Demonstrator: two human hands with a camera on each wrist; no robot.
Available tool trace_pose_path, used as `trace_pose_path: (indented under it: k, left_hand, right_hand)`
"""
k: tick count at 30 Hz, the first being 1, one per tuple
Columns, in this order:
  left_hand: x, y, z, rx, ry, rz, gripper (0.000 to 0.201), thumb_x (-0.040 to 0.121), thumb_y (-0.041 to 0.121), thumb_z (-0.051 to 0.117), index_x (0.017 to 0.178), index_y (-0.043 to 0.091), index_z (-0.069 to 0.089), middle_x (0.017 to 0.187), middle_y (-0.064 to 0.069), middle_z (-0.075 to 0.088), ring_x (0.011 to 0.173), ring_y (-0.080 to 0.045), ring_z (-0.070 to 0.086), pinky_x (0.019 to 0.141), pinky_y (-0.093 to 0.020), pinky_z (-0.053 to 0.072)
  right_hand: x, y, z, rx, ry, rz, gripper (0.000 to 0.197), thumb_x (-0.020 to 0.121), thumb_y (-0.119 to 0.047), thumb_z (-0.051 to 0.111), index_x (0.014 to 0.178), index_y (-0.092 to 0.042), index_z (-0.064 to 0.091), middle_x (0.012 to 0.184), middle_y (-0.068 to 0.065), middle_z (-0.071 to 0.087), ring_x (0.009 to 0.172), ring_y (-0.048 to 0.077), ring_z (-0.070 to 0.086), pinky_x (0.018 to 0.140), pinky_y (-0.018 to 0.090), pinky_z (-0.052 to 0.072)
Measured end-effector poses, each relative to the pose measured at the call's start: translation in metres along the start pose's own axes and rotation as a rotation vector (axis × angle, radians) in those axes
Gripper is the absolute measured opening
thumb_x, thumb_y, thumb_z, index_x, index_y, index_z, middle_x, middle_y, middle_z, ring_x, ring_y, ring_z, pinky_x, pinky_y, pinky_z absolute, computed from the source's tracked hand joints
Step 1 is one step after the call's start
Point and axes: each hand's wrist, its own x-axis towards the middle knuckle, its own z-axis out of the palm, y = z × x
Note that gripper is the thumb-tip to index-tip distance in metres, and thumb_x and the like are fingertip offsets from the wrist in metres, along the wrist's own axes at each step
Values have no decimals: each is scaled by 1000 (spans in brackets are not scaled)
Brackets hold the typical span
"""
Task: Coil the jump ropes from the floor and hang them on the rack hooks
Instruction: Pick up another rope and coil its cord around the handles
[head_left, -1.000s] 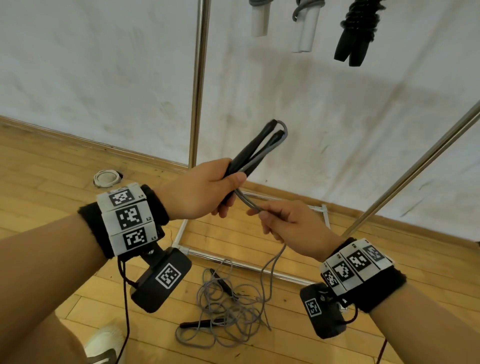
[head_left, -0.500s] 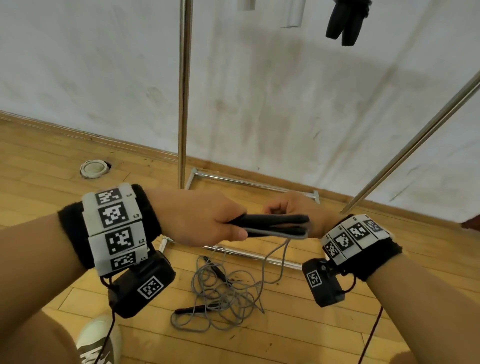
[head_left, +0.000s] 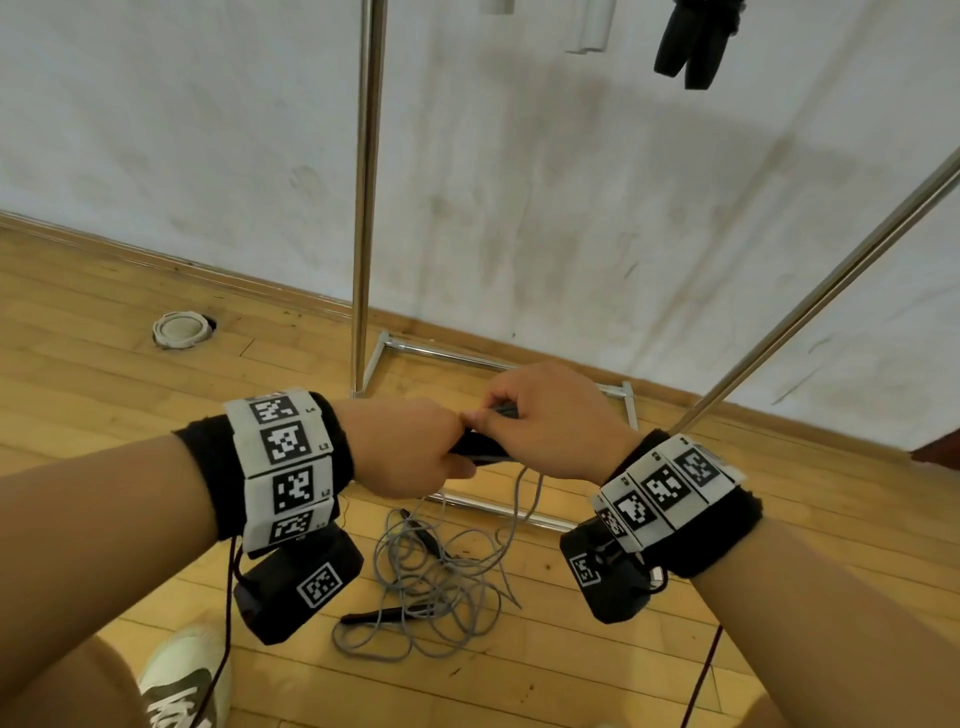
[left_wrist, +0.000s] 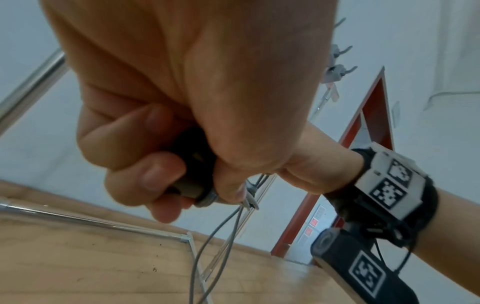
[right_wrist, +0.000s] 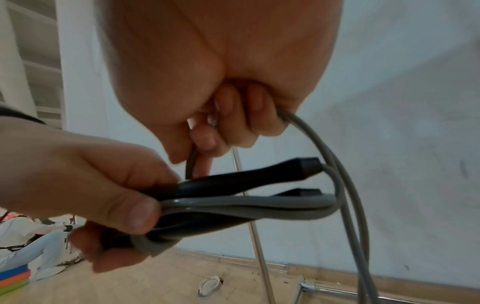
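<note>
The two black handles (right_wrist: 241, 181) were gripped together in the left hand (head_left: 410, 447), fingers and thumb curled round them, with grey rope (right_wrist: 246, 203) folded along them. The right hand (head_left: 550, 421) was closed over the far ends of the handles, its fingers curled round a strand of the same rope. Both hands were held touching each other, well above the floor (head_left: 104, 374).

From under the hands the rope dropped in loose strands to a tangle (head_left: 436, 577) on the floor directly below, where a second pair of handles (head_left: 374, 616) lay among the loops. Whether that pair belonged to another rope could not be told.

Just beyond the hands stood the rack's upright pole (head_left: 366, 197), with its base rails (head_left: 467, 358) on the floor beneath and behind the hands; a slanted pole (head_left: 831, 296) rose close to the right wrist. Open room was left to the left of the left hand and between the two poles above the hands. High above the right hand, hung black handles (head_left: 688, 47) and a white one (head_left: 589, 31) were seen at the top edge.

The floor was of light wooden boards, met by a scuffed white wall (head_left: 571, 182). A round white fitting (head_left: 179, 328) sat in the floor far left of the hands, and a shoe (head_left: 179, 680) was seen below the left wrist.
</note>
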Motion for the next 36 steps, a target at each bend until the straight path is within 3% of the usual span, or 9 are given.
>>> trace_pose_path:
  k: [4,8,11,13,17,21,26,29,36]
  left_hand:
    - [7,-7,2,-67,52,-63,31,104,39,41,82,20,52,68,-1,53,54,-17,46,55,-29,40]
    - [8,-10,-3,-56,196,-9,35,105,33,40,70,34,42,64,5,49,52,-11,44,53,-26,37]
    - [9,-11,-8,-32,325,4,38,102,24,41,65,34,38,61,8,47,51,-8,43,48,-24,31]
    - [10,-13,-12,-83,372,-15,33,100,22,41,68,30,43,63,5,52,51,-11,45,47,-23,32]
    - [9,-16,-20,-307,376,8,28,101,30,40,81,18,57,70,-4,63,48,-9,46,44,-20,38]
    - [1,-19,-25,-453,407,65,25,102,38,42,83,31,55,70,3,63,46,-2,49,47,-17,44]
    - [-6,-20,-26,-521,392,70,21,102,35,45,91,21,57,68,7,62,52,-2,54,57,-24,50]
    - [-11,-17,-26,-552,351,114,15,102,34,45,93,26,55,67,8,61,55,-4,54,60,-28,51]
    - [-19,-6,-27,-590,316,176,19,103,27,45,99,14,57,67,7,57,56,-8,51,61,-30,50]
  right_hand:
    - [-1,-6,-2,195,35,62,41,96,-30,48,60,-15,62,56,-1,63,47,12,55,55,38,53]
    - [-3,-9,-2,484,-46,162,20,93,-18,60,76,-22,70,67,-7,73,53,7,68,50,15,49]
    - [-3,-7,-2,680,15,202,4,88,-15,70,89,-18,68,69,-4,74,57,10,70,53,14,48]
    - [-3,-6,-1,775,67,226,10,86,-15,73,92,-14,65,69,-2,74,56,11,69,53,16,49]
    - [-6,-6,6,812,178,163,6,91,-13,68,91,-13,62,68,-2,71,57,10,64,56,22,51]
    - [-12,-4,7,919,143,90,13,93,-10,57,102,-18,62,76,-2,68,62,17,61,63,37,56]
    - [-21,4,8,997,68,140,2,98,-12,55,97,-10,55,67,3,66,47,16,53,48,26,46]
    - [-27,10,10,950,70,155,10,98,-18,59,94,-9,63,61,5,65,41,14,46,44,23,40]
    - [-34,17,14,1042,3,68,28,96,4,52,112,-11,69,79,3,63,58,10,49,56,21,41]
